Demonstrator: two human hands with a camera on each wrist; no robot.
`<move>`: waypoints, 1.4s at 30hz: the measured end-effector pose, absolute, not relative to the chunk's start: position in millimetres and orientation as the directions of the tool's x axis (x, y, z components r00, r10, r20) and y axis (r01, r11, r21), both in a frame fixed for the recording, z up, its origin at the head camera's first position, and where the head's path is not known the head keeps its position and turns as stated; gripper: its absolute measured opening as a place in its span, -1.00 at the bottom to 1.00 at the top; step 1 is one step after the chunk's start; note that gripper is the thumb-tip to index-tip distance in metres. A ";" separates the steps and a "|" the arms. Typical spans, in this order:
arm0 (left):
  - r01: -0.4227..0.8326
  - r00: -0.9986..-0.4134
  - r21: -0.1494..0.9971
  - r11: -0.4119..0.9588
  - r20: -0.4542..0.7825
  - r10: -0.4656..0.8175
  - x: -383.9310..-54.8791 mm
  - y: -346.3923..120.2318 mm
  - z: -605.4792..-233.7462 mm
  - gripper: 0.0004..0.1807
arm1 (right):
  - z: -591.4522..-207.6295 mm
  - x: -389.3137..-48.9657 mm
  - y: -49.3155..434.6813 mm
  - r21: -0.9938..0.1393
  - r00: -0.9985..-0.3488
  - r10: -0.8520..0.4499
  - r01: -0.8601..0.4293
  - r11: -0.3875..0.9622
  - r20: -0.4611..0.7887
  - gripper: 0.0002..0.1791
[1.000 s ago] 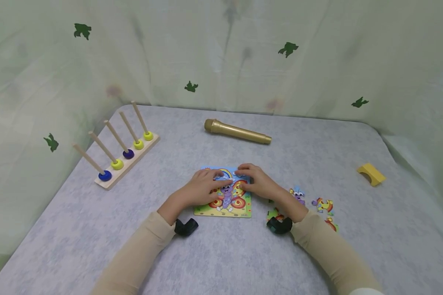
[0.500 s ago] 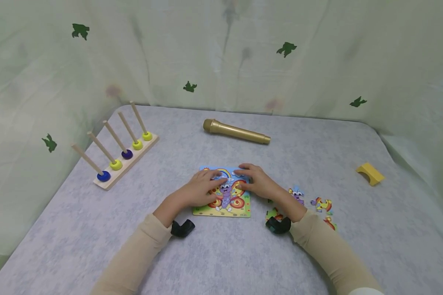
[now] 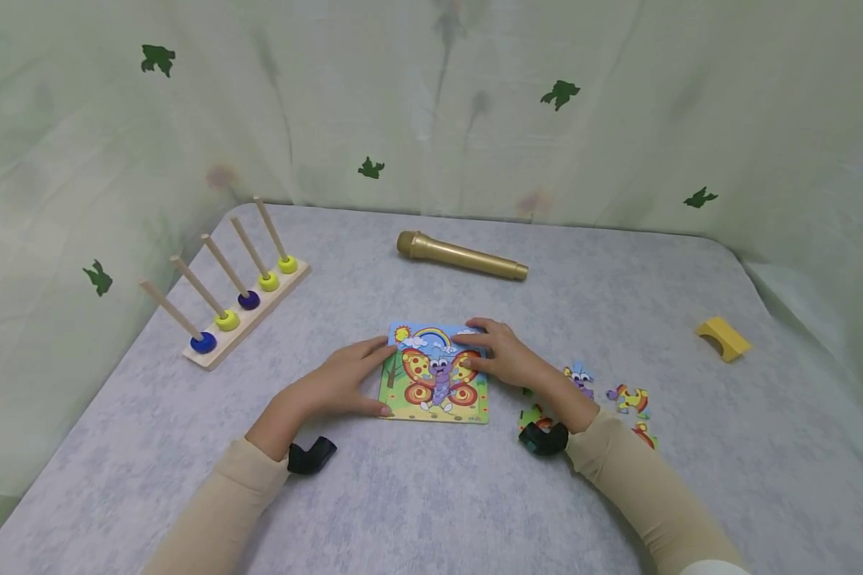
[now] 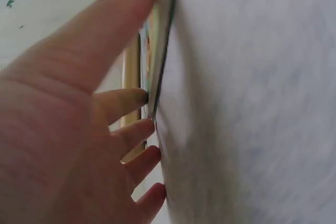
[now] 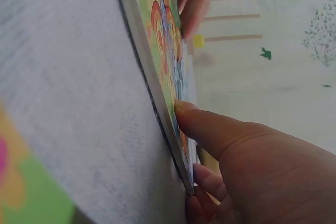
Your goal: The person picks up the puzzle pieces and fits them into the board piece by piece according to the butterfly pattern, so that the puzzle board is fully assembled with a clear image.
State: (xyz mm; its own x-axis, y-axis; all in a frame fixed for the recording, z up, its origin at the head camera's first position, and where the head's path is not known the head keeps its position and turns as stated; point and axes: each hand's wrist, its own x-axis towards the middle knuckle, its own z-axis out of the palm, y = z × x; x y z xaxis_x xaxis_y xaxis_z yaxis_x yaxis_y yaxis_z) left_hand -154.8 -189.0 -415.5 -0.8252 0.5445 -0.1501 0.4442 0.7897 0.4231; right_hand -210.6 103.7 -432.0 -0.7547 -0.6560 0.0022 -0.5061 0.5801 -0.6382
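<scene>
A square butterfly jigsaw puzzle (image 3: 440,393) lies flat on the table, its picture whole apart from what my right hand covers. My left hand (image 3: 334,382) is at its left edge with fingers spread; the thumb touches the near left corner and the fingertips reach the upper left side. In the left wrist view, the thumb (image 4: 113,22) lies against the board's edge. My right hand (image 3: 509,355) rests on the upper right part. In the right wrist view its thumb (image 5: 202,121) lies on the picture, with other fingertips at the far edge.
Loose puzzle pieces (image 3: 629,399) lie right of the board, partly under my right forearm. A gold toy microphone (image 3: 463,255) lies behind. A wooden peg stand (image 3: 252,319) with blue and yellow rings stands left, a yellow arch block (image 3: 724,339) right.
My left hand has moved left off the picture to the board's left edge, uncovering the sun and the left wing. The right hand has stayed in place.
</scene>
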 end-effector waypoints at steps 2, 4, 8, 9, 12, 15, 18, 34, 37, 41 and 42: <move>0.448 -0.821 0.439 0.779 -0.143 0.553 -154.0 -191.5 -419.0 0.07 | -430.5 -210.3 103.9 -0.648 -0.755 -0.656 -0.495 0.579 -0.009 -0.51; 0.450 -0.821 0.446 0.773 -0.135 0.555 -154.1 -193.0 -422.6 0.10 | -427.1 -209.4 104.4 -0.680 -0.758 -0.652 -0.465 0.567 -0.026 -0.47; 0.466 -0.819 0.473 0.748 -0.087 0.567 -155.5 -195.6 -428.8 0.10 | -412.3 -204.3 108.5 -0.741 -0.781 -0.624 -0.401 0.538 -0.031 -0.38; 0.470 -0.819 0.477 0.742 -0.077 0.569 -156.0 -196.1 -430.0 0.10 | -407.5 -202.3 110.5 -0.754 -0.792 -0.610 -0.386 0.532 -0.024 -0.37; 0.494 -0.813 0.486 0.721 -0.035 0.581 -157.2 -197.9 -433.3 0.10 | -393.1 -194.7 120.0 -0.772 -0.831 -0.557 -0.363 0.521 0.015 -0.37; 0.492 -0.816 0.493 0.718 -0.028 0.578 -157.7 -198.6 -434.9 0.10 | -383.3 -185.4 133.7 -0.775 -0.866 -0.497 -0.355 0.523 0.061 -0.35; 0.489 -0.816 0.493 0.720 -0.032 0.577 -157.4 -198.9 -434.8 0.10 | -380.4 -175.7 148.4 -0.753 -0.880 -0.461 -0.382 0.536 0.118 -0.32; 0.486 -0.815 0.510 0.710 -0.029 0.578 -155.9 -198.9 -431.1 0.09 | -406.1 -148.6 191.1 -0.735 -0.876 -0.460 -0.406 0.544 0.144 -0.32; 0.491 -0.812 0.510 0.707 -0.025 0.582 -156.2 -198.8 -431.5 0.09 | -410.8 -149.2 194.2 -0.736 -0.882 -0.458 -0.382 0.559 0.110 -0.33; 0.488 -0.815 0.511 0.707 -0.023 0.579 -155.9 -199.1 -432.4 0.10 | -417.5 -150.6 198.0 -0.736 -0.885 -0.461 -0.351 0.579 0.059 -0.33; 0.487 -0.816 0.511 0.708 -0.023 0.578 -155.8 -199.4 -432.9 0.09 | -419.6 -151.2 198.9 -0.734 -0.886 -0.462 -0.345 0.585 0.048 -0.33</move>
